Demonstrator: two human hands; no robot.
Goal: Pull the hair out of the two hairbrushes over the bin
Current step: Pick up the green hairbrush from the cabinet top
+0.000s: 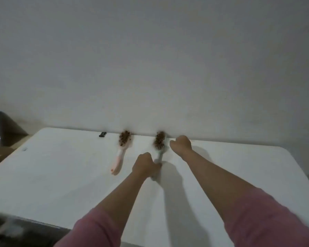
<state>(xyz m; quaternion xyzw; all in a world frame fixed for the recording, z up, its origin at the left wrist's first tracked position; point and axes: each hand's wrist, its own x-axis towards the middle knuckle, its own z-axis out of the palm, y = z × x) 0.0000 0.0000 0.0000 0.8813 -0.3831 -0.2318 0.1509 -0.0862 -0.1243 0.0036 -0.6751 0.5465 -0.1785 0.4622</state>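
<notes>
Two bare forearms in pushed-up pink sleeves (268,218) reach across a white table (61,175) toward the far wall (150,59). The left hand (145,164) curls around the handle of a pale green hairbrush (160,145), grasping it near its end; the brush head, matted with brown hair (160,139), points at the far edge of the table. The right hand (180,143) hovers just right of that brush head, fingers curled into a loose fist; whether it pinches any hair cannot be told from here. Left of the green brush lies a pink hairbrush (122,148), flat on the table and untouched, its bristles likewise clogged with brown hair. A small dark object (102,134) sits near the far edge, left of the pink brush. A blurred dark shape (11,229) fills the near left corner.
</notes>
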